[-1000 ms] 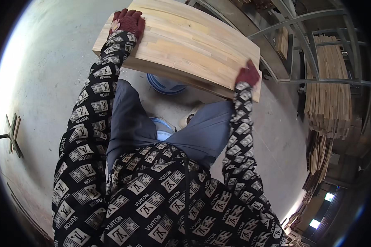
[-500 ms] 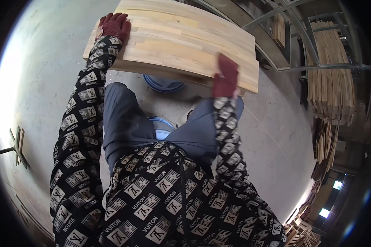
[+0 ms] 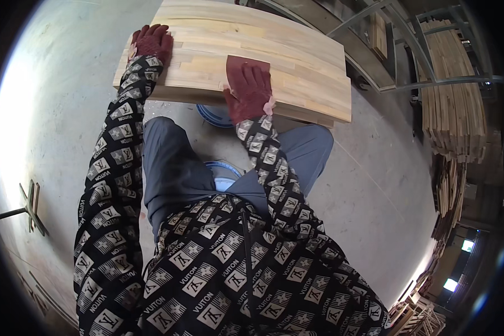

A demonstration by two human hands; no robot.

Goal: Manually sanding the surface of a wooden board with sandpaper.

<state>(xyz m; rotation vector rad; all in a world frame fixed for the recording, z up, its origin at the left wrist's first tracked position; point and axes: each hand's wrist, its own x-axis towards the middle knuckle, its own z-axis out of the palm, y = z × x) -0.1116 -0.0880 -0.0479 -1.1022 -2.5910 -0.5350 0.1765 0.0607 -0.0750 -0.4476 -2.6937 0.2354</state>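
Observation:
A pale wooden panel [image 3: 207,42] made of glued strips lies in front of me, with what looks like another board under its near edge. My left hand [image 3: 151,45], in a dark red knitted glove, rests flat near the panel's left end, fingers stretched out and holding nothing. Under my gloved right hand [image 3: 250,89] is a dark red sheet of sandpaper [image 3: 241,63], pressed to the panel's surface close to the near edge. The sheet's far end sticks out past the fingertips; the rest is hidden by the hand.
Beneath the panel shows a blue round drum [image 3: 215,115]; a similar blue round thing [image 3: 224,171] sits between my legs. Metal framing [image 3: 397,87] stands at the far right, beside stacked wooden boards [image 3: 453,106]. A small stand [image 3: 31,208] is on the floor at left.
My right hand has swept left along the panel with the sandpaper, from near the right end to about the middle. My left hand has stayed near the left end.

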